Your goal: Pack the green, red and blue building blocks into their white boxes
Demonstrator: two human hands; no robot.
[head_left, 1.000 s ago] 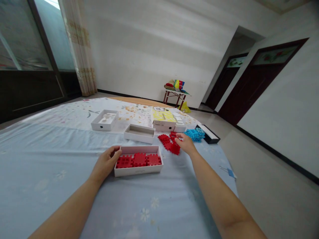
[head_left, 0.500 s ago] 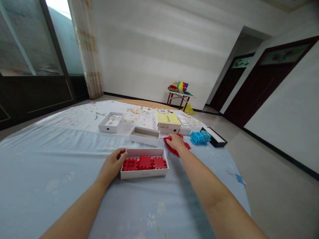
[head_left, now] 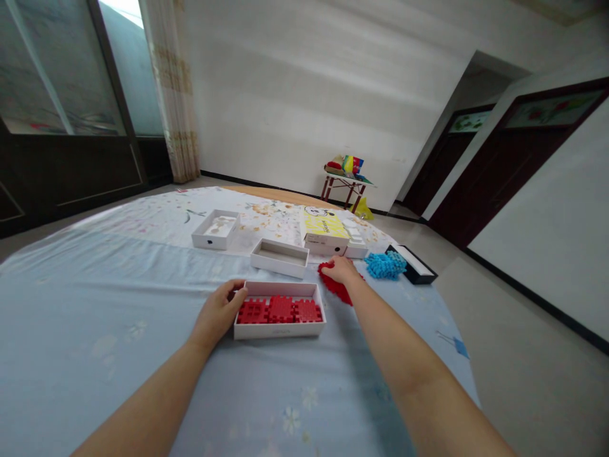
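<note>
My left hand holds the left end of a shallow white box, its thumb and fingers at the rim. Inside the box lie red square interlocking plastic pieces with notched edges, in a row across it. To the right of the box, my right hand reaches down onto a flat heap of the same red pieces. Its fingers are curled and pressed together among them. The palm and wrist cover part of that heap, so which piece is pinched is hidden.
Behind stand an open white box, a white box with an insert and a yellow-and-white box. Blue interlocking pieces lie beside a black tray at right. The pale blue cloth covers the table, whose right edge curves nearby.
The whole view has shifted slightly, so things sit a little further right. My right hand stays at the red heap, its fingers now more drawn together. My left hand still holds the box.
</note>
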